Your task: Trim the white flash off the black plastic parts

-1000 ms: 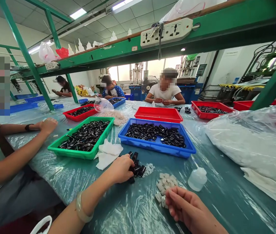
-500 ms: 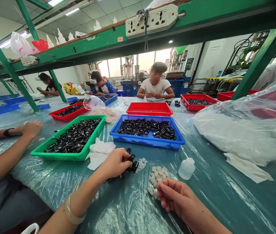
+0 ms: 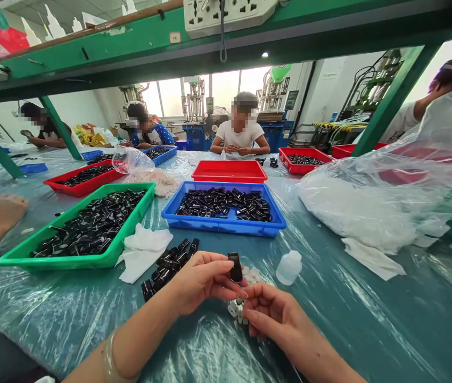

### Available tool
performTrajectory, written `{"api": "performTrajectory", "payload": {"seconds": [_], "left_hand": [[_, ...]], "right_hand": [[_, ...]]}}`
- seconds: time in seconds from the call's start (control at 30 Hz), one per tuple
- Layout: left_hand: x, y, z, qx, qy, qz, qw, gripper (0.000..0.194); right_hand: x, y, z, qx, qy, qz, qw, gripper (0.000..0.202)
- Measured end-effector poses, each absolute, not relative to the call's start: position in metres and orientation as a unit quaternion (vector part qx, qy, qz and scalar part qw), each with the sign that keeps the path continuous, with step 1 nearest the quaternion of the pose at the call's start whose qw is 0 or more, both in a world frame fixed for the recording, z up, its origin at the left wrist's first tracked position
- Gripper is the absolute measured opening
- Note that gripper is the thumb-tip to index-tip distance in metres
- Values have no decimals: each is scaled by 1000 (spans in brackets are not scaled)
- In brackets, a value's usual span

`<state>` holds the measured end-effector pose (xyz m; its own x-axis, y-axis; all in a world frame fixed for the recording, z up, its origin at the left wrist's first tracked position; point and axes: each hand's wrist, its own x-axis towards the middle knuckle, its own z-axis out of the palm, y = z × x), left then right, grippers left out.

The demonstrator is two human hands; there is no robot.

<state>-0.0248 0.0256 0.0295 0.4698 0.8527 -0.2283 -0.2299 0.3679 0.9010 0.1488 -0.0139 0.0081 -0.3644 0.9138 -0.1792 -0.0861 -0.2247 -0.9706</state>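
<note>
Between the thumb and fingers of my left hand (image 3: pixel 205 279) is a small black plastic part (image 3: pixel 235 267), held upright. My right hand (image 3: pixel 276 314) is close beside it, fingertips pinched together near the left fingers; whatever they hold is too small to make out. Partly hidden under both hands lies a heap of small white parts (image 3: pixel 234 310). Loose black parts (image 3: pixel 170 265) are spread to the left, behind my left forearm. A translucent squeeze bottle (image 3: pixel 288 267) stands on the table beyond my right hand.
A green tray (image 3: pixel 12 259) and a blue tray (image 3: pixel 226 225) hold many black parts. Crumpled white tissue (image 3: pixel 144 247) lies between them. Behind is a red tray (image 3: pixel 229 171). A large clear bag (image 3: pixel 373 202) of white material sits right. A co-worker's hand (image 3: pixel 4 213) rests left.
My left hand has moved from the black pile toward my right hand, carrying one black part. The two hands are now close together. The camera view has turned right.
</note>
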Motion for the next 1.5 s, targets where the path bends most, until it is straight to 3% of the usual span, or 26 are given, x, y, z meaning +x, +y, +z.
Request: {"api": "performTrajectory", "payload": {"seconds": [0.27,0.33,0.43,0.5,0.57,0.63,0.7,0.8,0.93,1.0,1.2,1.5], "left_hand": [[-27,20,30,409,357,352,762,31],[-26,20,30,408,368,345,761,32],[-26,19,29,407,384,342,755,34],[-27,18,29,405,393,343,751,35],[-28,18,29,408,399,340,747,35],[-28,17,28,425,402,334,739,33],[-28,15,28,445,404,326,730,29],[-26,13,26,458,407,315,725,27],[-23,10,21,473,403,294,726,27],[-22,8,19,483,390,280,733,28],[-21,5,20,490,364,244,754,25],[-22,2,15,501,343,219,764,23]], "right_hand": [[149,-15,-2,-425,-547,630,351,20],[151,-18,0,-474,-557,554,398,17],[160,-19,11,-553,-562,322,525,16],[170,-13,19,-578,-568,167,561,31],[182,-1,22,-622,-561,83,541,64],[193,15,13,-653,-535,92,528,92],[201,29,-4,-678,-532,160,481,106],[205,43,-29,-671,-556,198,449,92],[203,42,-33,-629,-624,207,416,42],[202,37,-24,-604,-658,193,407,32],[197,19,4,-501,-761,100,401,30],[188,3,16,-389,-842,-139,347,47]]}}
